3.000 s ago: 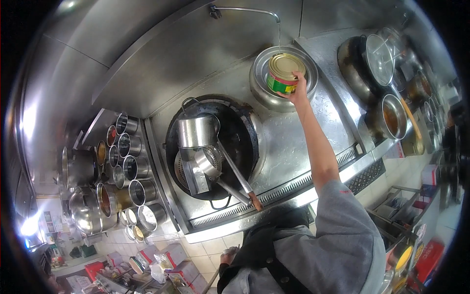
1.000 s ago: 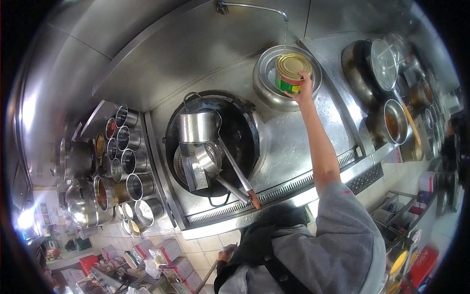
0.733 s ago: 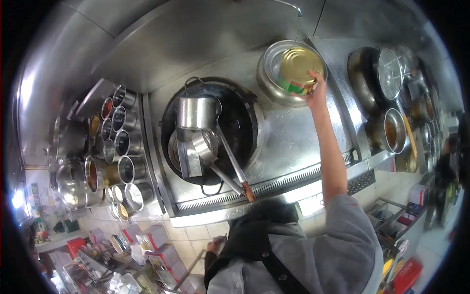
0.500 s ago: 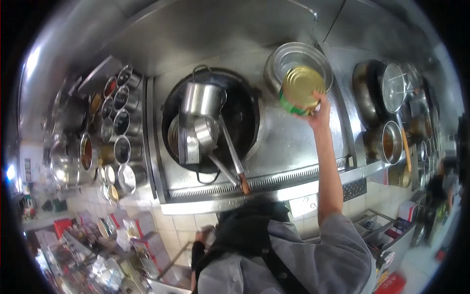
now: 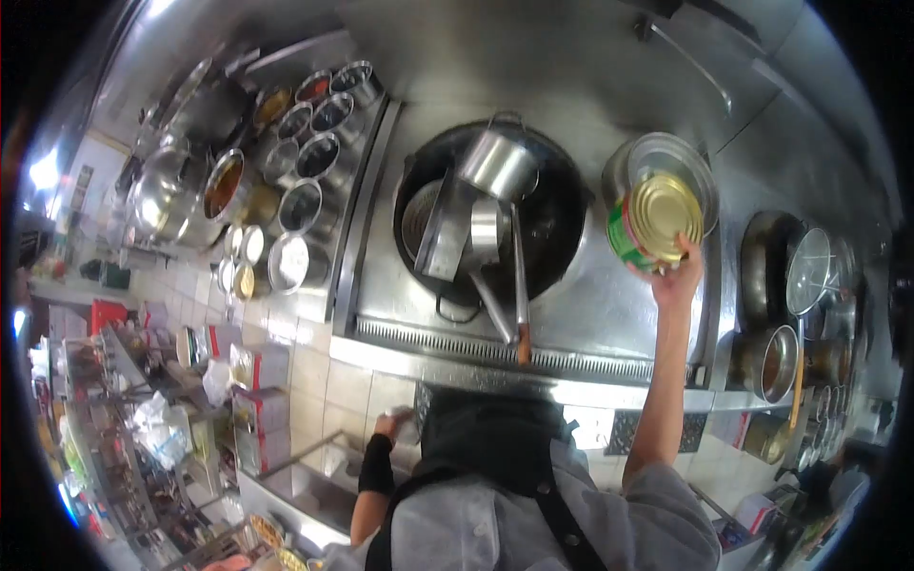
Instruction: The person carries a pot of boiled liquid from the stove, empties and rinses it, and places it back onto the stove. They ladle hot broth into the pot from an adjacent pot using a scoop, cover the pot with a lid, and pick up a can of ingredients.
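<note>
My right hand (image 5: 678,274) grips a large tin can (image 5: 668,217) with a gold ridged end and a green label. The can is tilted and held over the near side of a round metal basin (image 5: 684,152). Low beside my body, my left hand (image 5: 388,424) is closed around something small and pale that I cannot make out. A big black wok (image 5: 557,224) sits on the steel stove to the left of the can. Inside it lean a steel pot (image 5: 497,167) with a long handle, a smaller ladle-like scoop (image 5: 486,228) and a flat metal piece (image 5: 441,233).
Several metal containers of ingredients (image 5: 302,206) line the left side. To the right stand dark pans (image 5: 762,252), a wire strainer (image 5: 807,271) and a steel pot (image 5: 779,364). A faucet (image 5: 700,67) hangs above the basin. Cluttered shelves (image 5: 143,409) fill the lower left.
The view has swung left, so the stove appears farther right. My right hand still holds the can near the basin. My left hand and forearm show more fully.
</note>
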The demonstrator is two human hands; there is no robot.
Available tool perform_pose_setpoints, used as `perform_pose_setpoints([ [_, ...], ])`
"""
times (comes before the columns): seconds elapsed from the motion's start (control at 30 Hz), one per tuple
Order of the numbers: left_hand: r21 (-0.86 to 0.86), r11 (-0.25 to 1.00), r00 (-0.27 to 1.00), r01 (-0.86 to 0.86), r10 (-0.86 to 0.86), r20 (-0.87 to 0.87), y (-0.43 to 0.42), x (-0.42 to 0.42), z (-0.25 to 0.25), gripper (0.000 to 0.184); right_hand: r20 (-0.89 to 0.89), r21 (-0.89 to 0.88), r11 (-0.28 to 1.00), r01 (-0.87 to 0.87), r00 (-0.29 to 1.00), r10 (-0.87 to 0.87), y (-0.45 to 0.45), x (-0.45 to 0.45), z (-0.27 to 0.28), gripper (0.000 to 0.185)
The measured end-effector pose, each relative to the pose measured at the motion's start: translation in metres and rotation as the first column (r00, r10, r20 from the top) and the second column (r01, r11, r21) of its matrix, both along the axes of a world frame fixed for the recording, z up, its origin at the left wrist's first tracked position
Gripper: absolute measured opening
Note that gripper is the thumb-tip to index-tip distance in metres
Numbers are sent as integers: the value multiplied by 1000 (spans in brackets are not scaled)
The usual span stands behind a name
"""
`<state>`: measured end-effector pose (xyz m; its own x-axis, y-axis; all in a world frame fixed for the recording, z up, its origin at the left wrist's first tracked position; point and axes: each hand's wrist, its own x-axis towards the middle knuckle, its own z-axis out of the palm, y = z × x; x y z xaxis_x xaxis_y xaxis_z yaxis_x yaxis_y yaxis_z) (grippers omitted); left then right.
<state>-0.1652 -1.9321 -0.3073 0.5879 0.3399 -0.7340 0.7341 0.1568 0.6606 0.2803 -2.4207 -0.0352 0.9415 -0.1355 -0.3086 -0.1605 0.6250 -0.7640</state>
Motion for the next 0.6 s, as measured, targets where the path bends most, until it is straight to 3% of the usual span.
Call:
perform_pose_setpoints([
  [0.03,-15,998,997,65,-65,-29,-6,-4,23,31,-52,14,999,35,998,-34,-4,10,-13,59],
  [0.07,-48,999,979,-1,-9,-205,-16,21,58,32,-80,29,996,80,994,-78,-6,24,-17,58],
  [0.1,-69,995,927,-78,46,-373,-27,46,94,33,12,25,984,176,984,-176,2,33,-8,53],
  [0.2,245,963,987,115,-138,81,5,-9,-1,29,7,147,982,121,992,-124,8,19,-20,52],
  [0.23,25,983,983,-180,178,52,0,-9,-1,27,44,80,993,-81,996,78,24,2,8,54],
  [0.33,-203,916,916,-347,285,-281,6,-26,4,32,-31,81,997,-15,999,18,40,18,16,54],
  [0.37,-145,933,896,-329,260,-360,9,-28,-1,36,-71,30,987,161,985,-159,40,38,10,52],
  [0.47,149,983,981,-109,130,-142,34,-49,-43,43,59,61,994,94,993,-97,42,26,3,54],
  [0.5,243,970,999,-30,38,-27,36,-56,-52,42,112,-10,998,-55,992,55,47,13,7,58],
  [0.57,405,865,951,297,-307,-43,31,-64,-35,37,129,104,984,-147,983,133,65,18,24,60],
  [0.6,470,753,873,461,-479,-88,34,-68,-25,35,123,167,970,-174,980,155,69,17,24,61],
])
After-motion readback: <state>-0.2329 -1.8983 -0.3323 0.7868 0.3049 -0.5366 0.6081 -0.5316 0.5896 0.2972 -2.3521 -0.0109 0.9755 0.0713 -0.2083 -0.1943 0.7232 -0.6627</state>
